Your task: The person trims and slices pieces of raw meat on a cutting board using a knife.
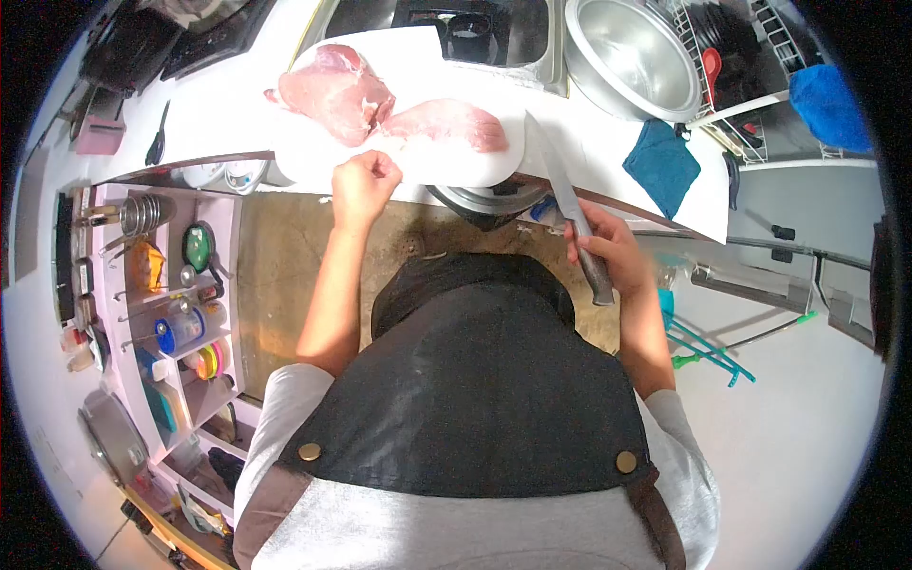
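My right hand (613, 249) grips a kitchen knife (555, 166) by its dark handle. The long blade points away from me, past the right end of the white cutting board (456, 173). My left hand (364, 188) is closed at the board's near edge, just short of the meat. Whatever its fingers may hold is hidden. On the board lie two pieces of raw pink meat: a large thick chunk (334, 92) at the left and a flatter piece (448, 124) at the right. The two pieces touch or nearly touch each other.
Behind the board is a sink (556, 71), with a large metal basin (632, 52) to its right. A folded teal cloth (662, 169) lies on the counter's right part. At the left stands a pink shelf (218, 313) with kitchenware. A dark-handled utensil (158, 138) lies on the left counter.
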`<state>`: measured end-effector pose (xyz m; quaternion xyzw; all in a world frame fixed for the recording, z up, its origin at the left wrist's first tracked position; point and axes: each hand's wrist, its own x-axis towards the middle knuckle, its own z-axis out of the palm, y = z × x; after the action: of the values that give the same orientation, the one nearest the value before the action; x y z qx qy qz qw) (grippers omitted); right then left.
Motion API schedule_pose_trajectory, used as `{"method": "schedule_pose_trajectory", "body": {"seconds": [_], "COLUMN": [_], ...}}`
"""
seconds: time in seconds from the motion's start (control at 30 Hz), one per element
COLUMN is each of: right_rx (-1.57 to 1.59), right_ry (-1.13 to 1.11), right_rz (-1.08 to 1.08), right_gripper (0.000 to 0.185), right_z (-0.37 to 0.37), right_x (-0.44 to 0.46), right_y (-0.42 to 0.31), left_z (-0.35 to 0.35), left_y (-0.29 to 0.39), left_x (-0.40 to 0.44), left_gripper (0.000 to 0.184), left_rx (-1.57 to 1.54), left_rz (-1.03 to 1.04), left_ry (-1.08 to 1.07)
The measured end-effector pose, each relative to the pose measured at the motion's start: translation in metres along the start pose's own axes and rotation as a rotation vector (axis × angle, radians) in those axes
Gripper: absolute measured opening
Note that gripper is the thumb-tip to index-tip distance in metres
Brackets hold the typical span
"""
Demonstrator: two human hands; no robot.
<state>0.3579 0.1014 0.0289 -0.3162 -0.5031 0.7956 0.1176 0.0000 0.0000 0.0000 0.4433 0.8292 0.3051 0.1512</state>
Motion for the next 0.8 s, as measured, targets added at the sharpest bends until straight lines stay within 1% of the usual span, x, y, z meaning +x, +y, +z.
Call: {"method": "schedule_pose_trajectory", "body": {"seconds": [0.07, 0.1, 0.17, 0.2, 0.27, 0.3, 0.33, 0.37, 0.4, 0.43, 0.47, 0.53, 0.57, 0.63, 0.67, 0.73, 0.77, 0.8], "right_rx": [0.17, 0.113, 0.401, 0.408, 0.479, 0.478, 0.396, 0.312, 0.31, 0.229, 0.147, 0.128, 0.105, 0.104, 0.107, 0.083, 0.06, 0.059], "right_ry": [0.08, 0.094, 0.139, 0.135, 0.124, 0.123, 0.081, 0.04, 0.041, 0.058, 0.075, 0.087, 0.099, 0.099, 0.101, 0.079, 0.06, 0.058], "right_rz": [-0.022, -0.029, -0.122, -0.121, -0.074, -0.072, -0.064, -0.058, -0.058, -0.004, 0.048, 0.061, 0.074, 0.076, 0.077, 0.078, 0.078, 0.077], "right_gripper": [0.066, 0.066, 0.046, 0.046, 0.038, 0.038, 0.039, 0.04, 0.04, 0.039, 0.039, 0.038, 0.037, 0.036, 0.036, 0.036, 0.035, 0.035], "right_z": [0.011, 0.007, 0.033, 0.042, 0.051, 0.052, 0.052, 0.051, 0.052, 0.056, 0.058, 0.06, 0.061, 0.064, 0.065, 0.069, 0.07, 0.071], "right_x": [0.004, 0.002, 0.008, 0.011, 0.017, 0.018, 0.02, 0.02, 0.02, 0.021, 0.021, 0.026, 0.029, 0.03, 0.031, 0.033, 0.034, 0.036], "right_y": [0.007, -0.006, -0.003, -0.003, -0.008, -0.009, -0.01, -0.012, -0.015, -0.019, -0.021, -0.017, -0.016, -0.014, -0.014, -0.014, -0.014, -0.015], "left_z": [-0.009, 0.008, 0.01, 0.013, 0.03, 0.031, 0.029, 0.028, 0.023, 0.019, 0.015, 0.008, 0.01, 0.017, 0.02, 0.024, 0.025, 0.028], "left_y": [0.0, 0.01, 0.018, 0.017, 0.011, 0.011, 0.011, 0.01, 0.012, 0.012, 0.009, 0.003, 0.004, 0.009, 0.012, 0.015, 0.013, 0.009], "left_x": [-0.004, 0.0, -0.001, 0.003, 0.015, 0.016, 0.015, 0.013, 0.009, 0.005, 0.002, -0.003, -0.003, -0.003, -0.002, 0.003, 0.005, 0.006], "left_gripper": [0.027, 0.027, 0.031, 0.03, 0.031, 0.033, 0.029, 0.029, 0.023, 0.017, 0.017, 0.017, 0.017, 0.018, 0.018, 0.019, 0.019, 0.017], "left_rx": [-0.069, -0.124, -0.022, 0.057, 0.062, 0.07, 0.107, 0.104, 0.057, 0.013, 0.014, 0.004, 0.003, -0.059, -0.058, 0.068, 0.07, 0.052], "left_rz": [-0.007, 0.001, 0.163, 0.213, 0.211, 0.204, 0.208, 0.207, 0.152, 0.098, 0.099, 0.004, 0.003, 0.381, 0.378, 0.448, 0.446, 0.374], "left_ry": [-0.01, 0.011, 0.196, 0.209, 0.249, 0.279, 0.276, 0.277, 0.253, 0.227, 0.227, 0.236, 0.238, 0.431, 0.433, 0.375, 0.377, 0.358]}}
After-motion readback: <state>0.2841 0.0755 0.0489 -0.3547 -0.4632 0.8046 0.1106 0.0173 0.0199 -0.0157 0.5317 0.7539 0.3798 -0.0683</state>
